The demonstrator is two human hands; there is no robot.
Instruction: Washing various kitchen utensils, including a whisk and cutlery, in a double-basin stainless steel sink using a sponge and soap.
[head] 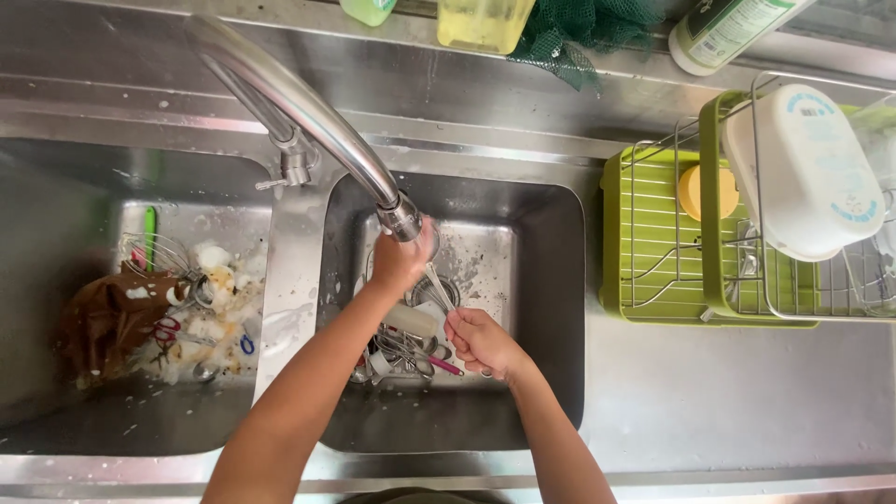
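Here a long stainless steel counter (728, 392) runs across the whole view, with two basins sunk into it. The left basin (56, 233) holds a heap of dirty things: a brown crumpled bag (112, 313), white scraps of food, a wire whisk (163, 252) and a green-handled utensil (149, 233) standing against its back wall. The right basin (551, 280) is where both hands work, with a pile of metal cutlery (401, 350) lying over its drain. A curved chrome tap (289, 103) reaches from the ledge between the basins out over the right one. To the right on the counter stands a green dish rack (653, 233) with a wire frame, bearing a white rectangular container (807, 168) tipped on its side and a small round yellow lid (705, 191) just beside it. Along the back edge sit a yellow tub (485, 21), a dark green net scrubber (579, 33) and a white bottle (723, 33). The left hand (401, 261) is raised right under the tap's spout, its fingers curled around something that cannot be made out. The right hand (481, 341) is closed on a thin metal utensil (437, 285), which slants up from it toward the left hand, above the cutlery pile.
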